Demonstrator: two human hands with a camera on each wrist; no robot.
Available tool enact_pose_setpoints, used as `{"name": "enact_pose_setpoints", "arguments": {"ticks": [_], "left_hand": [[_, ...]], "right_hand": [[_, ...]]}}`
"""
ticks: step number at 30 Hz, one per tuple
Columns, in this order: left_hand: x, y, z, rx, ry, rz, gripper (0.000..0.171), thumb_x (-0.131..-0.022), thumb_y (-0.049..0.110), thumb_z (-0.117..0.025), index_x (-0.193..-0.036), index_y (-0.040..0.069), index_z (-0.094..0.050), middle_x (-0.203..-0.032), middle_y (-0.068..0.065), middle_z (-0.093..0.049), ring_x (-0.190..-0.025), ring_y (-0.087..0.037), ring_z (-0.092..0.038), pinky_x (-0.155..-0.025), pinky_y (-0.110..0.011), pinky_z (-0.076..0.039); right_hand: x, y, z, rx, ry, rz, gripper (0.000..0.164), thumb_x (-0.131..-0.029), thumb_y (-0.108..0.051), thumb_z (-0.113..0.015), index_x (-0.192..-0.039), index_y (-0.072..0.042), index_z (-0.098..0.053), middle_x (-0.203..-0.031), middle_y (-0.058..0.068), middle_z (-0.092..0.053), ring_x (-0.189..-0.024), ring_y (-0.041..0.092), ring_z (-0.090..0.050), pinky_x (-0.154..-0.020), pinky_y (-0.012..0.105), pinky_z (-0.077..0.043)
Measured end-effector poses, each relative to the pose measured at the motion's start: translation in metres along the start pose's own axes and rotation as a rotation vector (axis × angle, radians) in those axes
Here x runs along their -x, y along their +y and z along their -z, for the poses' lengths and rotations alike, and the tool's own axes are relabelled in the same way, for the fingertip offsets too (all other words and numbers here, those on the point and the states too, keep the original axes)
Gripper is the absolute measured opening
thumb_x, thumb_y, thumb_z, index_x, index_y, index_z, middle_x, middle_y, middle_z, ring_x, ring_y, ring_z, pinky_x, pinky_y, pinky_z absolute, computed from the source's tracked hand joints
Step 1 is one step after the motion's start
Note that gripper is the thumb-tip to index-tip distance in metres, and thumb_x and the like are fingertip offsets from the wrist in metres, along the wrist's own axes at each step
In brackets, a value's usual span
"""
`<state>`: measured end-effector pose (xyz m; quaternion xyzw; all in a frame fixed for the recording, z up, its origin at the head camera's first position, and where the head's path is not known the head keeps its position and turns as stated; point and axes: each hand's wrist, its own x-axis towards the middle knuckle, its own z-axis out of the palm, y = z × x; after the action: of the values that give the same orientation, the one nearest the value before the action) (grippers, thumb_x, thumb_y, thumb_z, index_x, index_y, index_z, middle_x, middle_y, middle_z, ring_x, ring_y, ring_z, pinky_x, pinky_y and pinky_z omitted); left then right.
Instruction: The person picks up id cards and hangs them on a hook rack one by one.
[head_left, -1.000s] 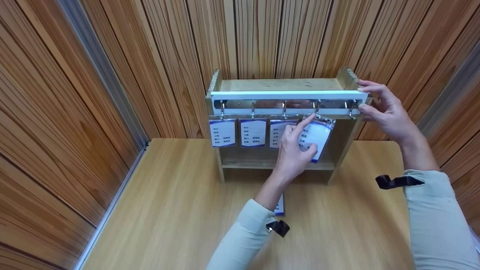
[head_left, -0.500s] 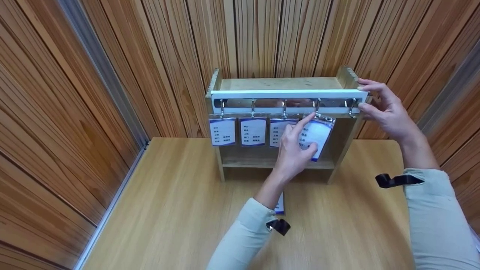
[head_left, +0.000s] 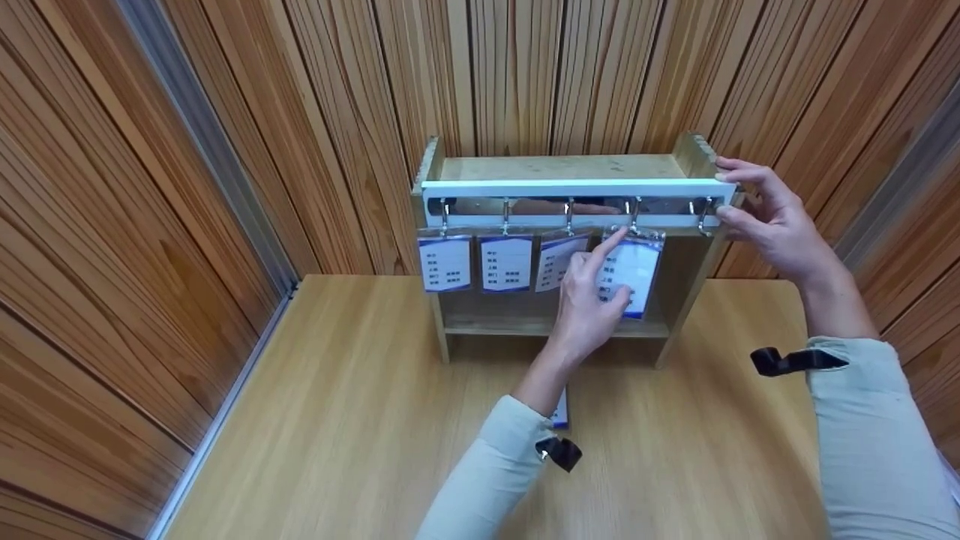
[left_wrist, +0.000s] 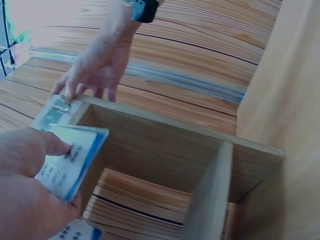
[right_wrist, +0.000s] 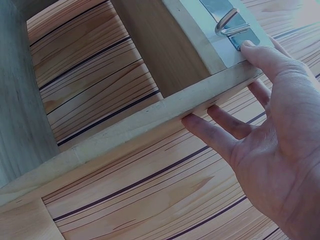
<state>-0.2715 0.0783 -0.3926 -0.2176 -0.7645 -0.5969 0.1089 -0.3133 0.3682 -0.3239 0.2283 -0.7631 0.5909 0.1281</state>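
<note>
My left hand pinches a badge holder with a white, blue-edged card, below the fourth hook of a white hook rail. Its index finger reaches up to the badge's top edge at the hook. In the left wrist view, the thumb lies on the front of the badge, with part of a finger showing at its far edge. My right hand grips the rail's right end, thumb on the front and fingers against the side of the wooden shelf.
Similar badges hang from the hooks to the left, including the leftmost badge and a slanted third badge. The rightmost hook bears no badge. Another badge lies on the table, partly behind the left forearm.
The badge in my left hand has turned from a slant to nearly upright. The third badge has tilted beside it. My right hand stays in place.
</note>
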Motion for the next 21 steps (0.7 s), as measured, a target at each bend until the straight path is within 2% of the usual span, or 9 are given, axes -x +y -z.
{"name": "enact_pose_setpoints", "arguments": {"ticks": [7, 10, 15, 21], "left_hand": [[0.003, -0.017, -0.005, 0.048, 0.013, -0.116, 0.068, -0.107, -0.003, -0.068, -0.168, 0.022, -0.053, -0.137, -0.013, -0.06, -0.121, -0.01, -0.057, -0.104, -0.019, -0.054], [0.004, -0.023, -0.006, 0.043, 0.024, -0.154, 0.063, -0.107, -0.005, -0.066, -0.165, 0.018, -0.057, -0.136, -0.014, -0.062, -0.121, -0.013, -0.059, -0.102, -0.02, -0.055], [0.003, -0.03, -0.005, 0.047, 0.024, -0.168, 0.059, -0.107, -0.006, -0.065, -0.161, 0.017, -0.062, -0.136, -0.014, -0.063, -0.117, -0.011, -0.058, -0.09, -0.018, -0.053], [0.003, -0.033, -0.003, 0.032, 0.031, -0.17, 0.058, -0.106, -0.007, -0.065, -0.159, 0.017, -0.063, -0.135, -0.013, -0.064, -0.116, -0.012, -0.059, -0.092, -0.019, -0.054]], "right_hand": [[0.001, 0.001, 0.0, 0.017, 0.009, -0.005, 0.047, -0.112, -0.002, -0.061, -0.158, -0.008, -0.052, -0.178, -0.006, -0.04, -0.143, 0.015, -0.054, -0.096, 0.018, -0.062], [0.001, 0.001, 0.0, 0.023, 0.012, -0.007, 0.047, -0.112, -0.003, -0.061, -0.158, -0.008, -0.052, -0.178, -0.006, -0.04, -0.142, 0.015, -0.054, -0.096, 0.017, -0.062], [0.001, 0.0, 0.001, 0.019, 0.008, -0.004, 0.047, -0.113, -0.002, -0.06, -0.159, -0.008, -0.052, -0.177, -0.006, -0.04, -0.141, 0.015, -0.056, -0.095, 0.018, -0.062], [0.0, 0.001, 0.001, 0.027, 0.004, -0.005, 0.048, -0.113, -0.002, -0.06, -0.159, -0.007, -0.051, -0.178, -0.006, -0.04, -0.14, 0.016, -0.057, -0.093, 0.02, -0.061]]}}
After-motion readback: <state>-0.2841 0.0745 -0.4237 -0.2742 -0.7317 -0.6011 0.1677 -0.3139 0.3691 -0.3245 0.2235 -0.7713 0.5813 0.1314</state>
